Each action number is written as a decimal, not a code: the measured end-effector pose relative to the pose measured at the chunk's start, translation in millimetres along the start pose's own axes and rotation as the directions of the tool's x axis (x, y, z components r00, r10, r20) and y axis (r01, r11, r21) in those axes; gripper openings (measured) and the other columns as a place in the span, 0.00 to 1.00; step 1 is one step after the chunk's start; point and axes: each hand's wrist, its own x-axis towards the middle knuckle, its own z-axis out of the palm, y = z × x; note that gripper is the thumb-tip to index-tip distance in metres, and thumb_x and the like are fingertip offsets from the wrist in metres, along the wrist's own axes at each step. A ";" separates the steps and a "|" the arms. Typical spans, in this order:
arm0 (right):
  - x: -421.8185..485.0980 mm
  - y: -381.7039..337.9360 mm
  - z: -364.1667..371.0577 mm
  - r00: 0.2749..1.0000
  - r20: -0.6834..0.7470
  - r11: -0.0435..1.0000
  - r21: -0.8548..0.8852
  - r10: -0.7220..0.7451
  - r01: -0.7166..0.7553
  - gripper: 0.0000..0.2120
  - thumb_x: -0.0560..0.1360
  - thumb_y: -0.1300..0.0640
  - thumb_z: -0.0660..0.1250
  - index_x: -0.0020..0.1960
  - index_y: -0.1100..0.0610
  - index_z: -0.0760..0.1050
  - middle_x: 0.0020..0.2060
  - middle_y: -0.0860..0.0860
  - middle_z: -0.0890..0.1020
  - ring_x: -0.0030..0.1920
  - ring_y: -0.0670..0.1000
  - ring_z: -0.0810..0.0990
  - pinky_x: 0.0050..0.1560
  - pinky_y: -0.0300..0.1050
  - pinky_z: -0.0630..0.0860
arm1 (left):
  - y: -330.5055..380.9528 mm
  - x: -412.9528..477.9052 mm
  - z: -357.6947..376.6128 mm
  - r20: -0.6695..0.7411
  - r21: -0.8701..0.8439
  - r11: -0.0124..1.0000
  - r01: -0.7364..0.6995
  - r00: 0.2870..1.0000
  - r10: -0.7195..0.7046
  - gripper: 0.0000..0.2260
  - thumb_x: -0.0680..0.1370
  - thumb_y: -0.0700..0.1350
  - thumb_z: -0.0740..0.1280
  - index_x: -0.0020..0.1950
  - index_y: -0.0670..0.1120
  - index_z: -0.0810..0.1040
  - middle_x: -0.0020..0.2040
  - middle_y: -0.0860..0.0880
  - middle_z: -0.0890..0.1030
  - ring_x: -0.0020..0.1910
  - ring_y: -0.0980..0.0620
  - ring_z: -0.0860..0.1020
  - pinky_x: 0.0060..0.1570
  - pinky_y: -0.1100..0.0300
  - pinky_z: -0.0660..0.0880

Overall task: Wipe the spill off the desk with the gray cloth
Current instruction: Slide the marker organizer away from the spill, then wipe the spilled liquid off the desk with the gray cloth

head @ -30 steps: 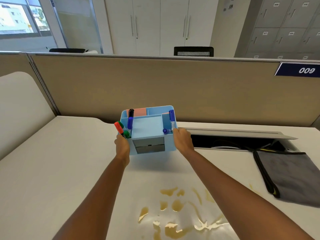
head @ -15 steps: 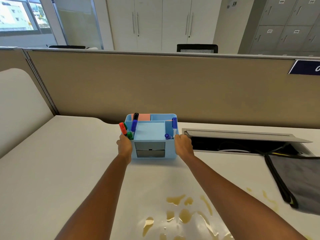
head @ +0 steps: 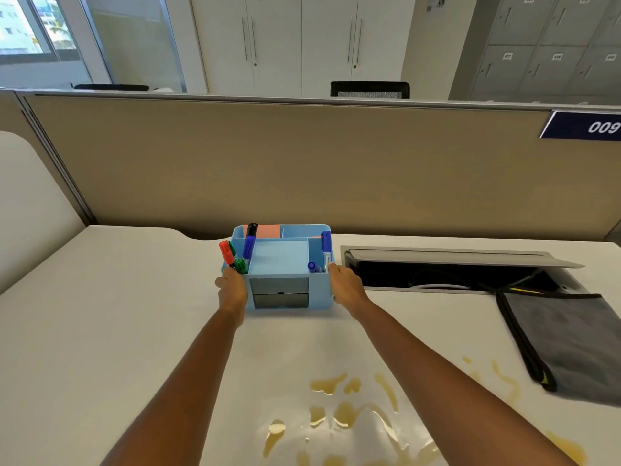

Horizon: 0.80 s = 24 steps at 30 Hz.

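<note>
A yellowish spill (head: 339,412) lies in blotches on the white desk (head: 100,331), near the front edge between my forearms. The gray cloth (head: 568,344), dark-edged, lies flat at the right, untouched. A light blue desk organizer (head: 285,260) with markers stands at the back of the desk, resting on the surface. My left hand (head: 232,289) grips its left side and my right hand (head: 346,285) grips its right side.
A beige partition (head: 302,169) runs behind the desk. An open cable tray (head: 447,270) with wires is set into the desk right of the organizer, just behind the cloth. More drips (head: 504,381) lie beside the cloth's near corner.
Both hands have carried the organizer away from me and set it down on the desk near the partition. The cloth and spill have stayed in place.
</note>
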 end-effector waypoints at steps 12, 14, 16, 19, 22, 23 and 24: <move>-65.4 124.2 -137.1 0.953 -0.274 0.922 -0.386 -0.132 0.017 0.22 0.79 0.58 0.57 0.71 0.63 0.62 0.70 0.59 0.67 0.70 0.58 0.64 0.69 0.49 0.61 | -73.4 -63.6 -15.3 0.212 0.588 0.667 -0.458 0.883 0.419 0.26 0.80 0.52 0.50 0.74 0.41 0.53 0.76 0.40 0.54 0.75 0.40 0.54 0.73 0.45 0.53; -76.7 146.3 -164.1 0.939 -0.320 0.886 -0.463 -0.127 -0.038 0.22 0.77 0.62 0.59 0.70 0.66 0.63 0.69 0.62 0.67 0.70 0.60 0.64 0.70 0.52 0.60 | -84.4 -72.5 -20.0 0.292 0.654 0.548 -0.521 0.843 0.453 0.25 0.80 0.52 0.50 0.74 0.41 0.54 0.76 0.40 0.54 0.75 0.41 0.53 0.74 0.47 0.51; -87.2 166.5 -186.9 0.936 -0.335 0.836 -0.540 -0.107 -0.098 0.23 0.75 0.64 0.61 0.68 0.68 0.64 0.68 0.65 0.67 0.69 0.62 0.64 0.69 0.56 0.61 | -93.9 -79.0 -25.1 0.354 0.701 0.457 -0.548 0.824 0.443 0.25 0.80 0.52 0.50 0.74 0.42 0.53 0.77 0.40 0.53 0.76 0.43 0.50 0.74 0.48 0.48; -101.5 192.5 -214.6 0.936 -0.347 0.760 -0.624 -0.062 -0.181 0.24 0.73 0.64 0.63 0.68 0.68 0.63 0.68 0.64 0.67 0.70 0.63 0.62 0.69 0.60 0.60 | -107.4 -89.0 -33.1 0.398 0.736 0.397 -0.548 0.825 0.402 0.25 0.80 0.52 0.49 0.74 0.43 0.51 0.77 0.42 0.50 0.77 0.45 0.47 0.75 0.49 0.46; -110.6 213.7 -234.0 0.949 -0.315 0.704 -0.676 -0.011 -0.216 0.26 0.75 0.63 0.61 0.71 0.65 0.59 0.72 0.61 0.62 0.72 0.61 0.58 0.71 0.60 0.58 | -116.2 -98.7 -40.4 0.404 0.745 0.382 -0.546 0.826 0.393 0.24 0.80 0.51 0.49 0.74 0.43 0.51 0.77 0.42 0.50 0.77 0.45 0.47 0.75 0.49 0.45; -113.9 220.2 -239.0 0.955 -0.294 0.681 -0.696 0.020 -0.228 0.27 0.75 0.63 0.60 0.72 0.63 0.57 0.73 0.60 0.60 0.73 0.60 0.57 0.71 0.59 0.57 | -119.3 -102.4 -42.2 0.407 0.749 0.376 -0.546 0.826 0.390 0.24 0.80 0.51 0.49 0.74 0.43 0.51 0.77 0.42 0.50 0.77 0.45 0.47 0.75 0.48 0.45; -115.0 225.0 -242.9 0.960 -0.279 0.655 -0.718 0.036 -0.233 0.27 0.76 0.63 0.58 0.73 0.61 0.56 0.74 0.58 0.58 0.74 0.59 0.56 0.72 0.58 0.56 | -120.6 -104.3 -44.1 0.409 0.751 0.372 -0.545 0.827 0.387 0.24 0.80 0.51 0.49 0.74 0.43 0.52 0.77 0.42 0.50 0.77 0.46 0.47 0.75 0.49 0.45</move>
